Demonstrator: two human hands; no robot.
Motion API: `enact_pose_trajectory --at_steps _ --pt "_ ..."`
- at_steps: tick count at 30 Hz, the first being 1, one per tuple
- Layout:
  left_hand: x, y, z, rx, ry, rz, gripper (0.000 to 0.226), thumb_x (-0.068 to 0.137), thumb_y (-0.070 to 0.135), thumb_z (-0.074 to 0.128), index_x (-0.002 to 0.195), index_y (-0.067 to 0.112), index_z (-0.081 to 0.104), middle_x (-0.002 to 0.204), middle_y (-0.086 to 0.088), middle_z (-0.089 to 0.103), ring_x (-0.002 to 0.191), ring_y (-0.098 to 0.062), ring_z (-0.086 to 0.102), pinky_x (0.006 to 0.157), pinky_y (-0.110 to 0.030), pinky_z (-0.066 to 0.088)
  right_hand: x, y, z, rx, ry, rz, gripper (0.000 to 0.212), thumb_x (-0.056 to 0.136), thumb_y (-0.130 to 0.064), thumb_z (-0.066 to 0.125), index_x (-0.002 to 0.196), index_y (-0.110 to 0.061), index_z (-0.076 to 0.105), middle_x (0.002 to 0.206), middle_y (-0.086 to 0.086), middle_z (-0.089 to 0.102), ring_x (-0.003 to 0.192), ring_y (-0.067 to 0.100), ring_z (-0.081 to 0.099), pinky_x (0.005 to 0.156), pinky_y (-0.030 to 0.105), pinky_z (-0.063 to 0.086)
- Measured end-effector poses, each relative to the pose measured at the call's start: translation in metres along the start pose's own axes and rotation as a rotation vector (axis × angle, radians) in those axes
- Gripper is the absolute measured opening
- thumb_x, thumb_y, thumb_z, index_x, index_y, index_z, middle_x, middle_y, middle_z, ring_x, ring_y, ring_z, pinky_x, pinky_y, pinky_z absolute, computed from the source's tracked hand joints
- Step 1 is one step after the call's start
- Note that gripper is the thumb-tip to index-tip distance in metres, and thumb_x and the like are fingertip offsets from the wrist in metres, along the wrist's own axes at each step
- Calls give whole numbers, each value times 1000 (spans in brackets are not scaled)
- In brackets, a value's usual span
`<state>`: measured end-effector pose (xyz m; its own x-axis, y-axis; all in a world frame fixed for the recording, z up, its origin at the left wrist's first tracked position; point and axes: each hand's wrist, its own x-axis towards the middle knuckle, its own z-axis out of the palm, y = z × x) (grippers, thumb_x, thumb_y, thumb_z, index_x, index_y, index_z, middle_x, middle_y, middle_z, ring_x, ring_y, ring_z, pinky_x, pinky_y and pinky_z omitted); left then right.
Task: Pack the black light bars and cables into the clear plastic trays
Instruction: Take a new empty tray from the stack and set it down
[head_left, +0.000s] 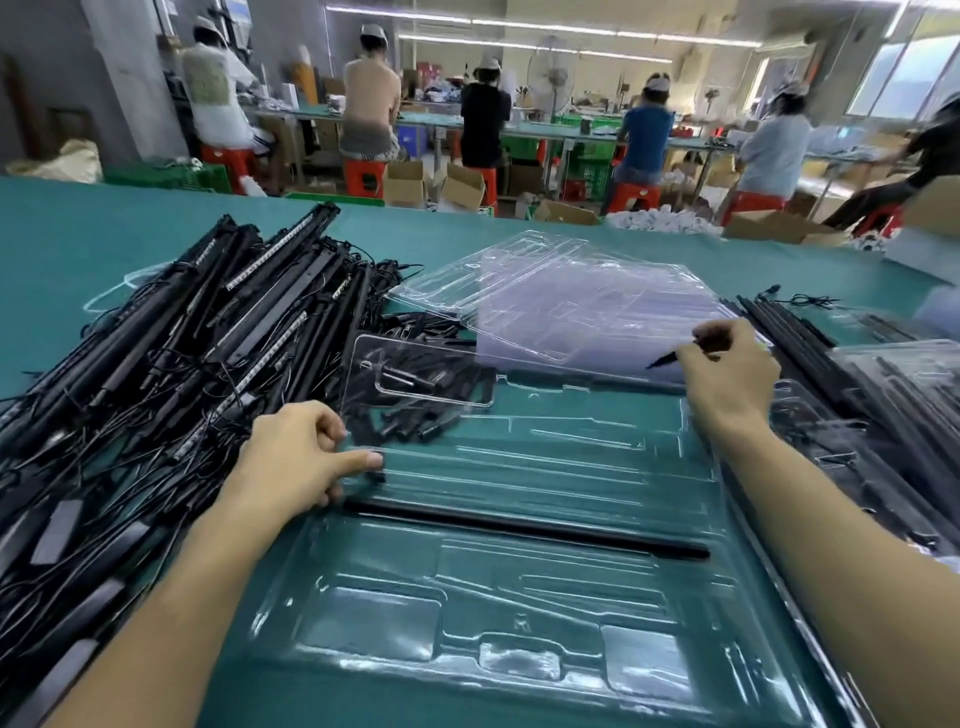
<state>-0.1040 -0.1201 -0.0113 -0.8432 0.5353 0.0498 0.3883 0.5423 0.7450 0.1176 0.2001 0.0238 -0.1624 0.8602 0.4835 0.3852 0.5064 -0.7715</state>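
One light bar (519, 527) lies seated across the near clear tray (519, 613). At its left edge the left hand (296, 462), fingers curled, thumbs a small black end (377, 470), likely seating it; grip unclear. Farther right, the right hand (727, 374) pinches a blurred black piece (670, 357). The supply pile (156, 364) waits along the tabletop's left edge.

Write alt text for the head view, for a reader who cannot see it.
A clear plastic tray lies on a green table with one black light bar seated across it. The left hand pinches a small black piece at its left edge; the right hand holds a thin black part. Light bars and cables are piled left, empty trays stacked behind.
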Motion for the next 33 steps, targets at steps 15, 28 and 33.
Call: enact_pose_trajectory --at_steps 15,28,33 --pt "-1 -5 11 23 132 25 42 68 43 88 88 22 58 70 -1 68 47 -15 67 60 -39 59 -93 -17 -77 40 -879 -136 13 79 -7 78 90 -14 75 83 0 75 74 4 66 70 13 48" --pt "-8 -3 19 148 280 141 58 78 47 78 123 16 57 104 -3 60 96 -26 58 83 -46 52 -125 1 -60 -125 -868 -265 12 76 -22 82 75 -32 74 77 -12 71 76 4 63 71 18 47" --pt "-17 4 21 278 363 247 35 82 52 71 104 26 63 101 2 55 71 -24 58 60 -34 46 -122 0 -65 -253 -912 -400 9 82 -31 76 89 -37 76 91 -18 62 87 -1 58 81 24 48"
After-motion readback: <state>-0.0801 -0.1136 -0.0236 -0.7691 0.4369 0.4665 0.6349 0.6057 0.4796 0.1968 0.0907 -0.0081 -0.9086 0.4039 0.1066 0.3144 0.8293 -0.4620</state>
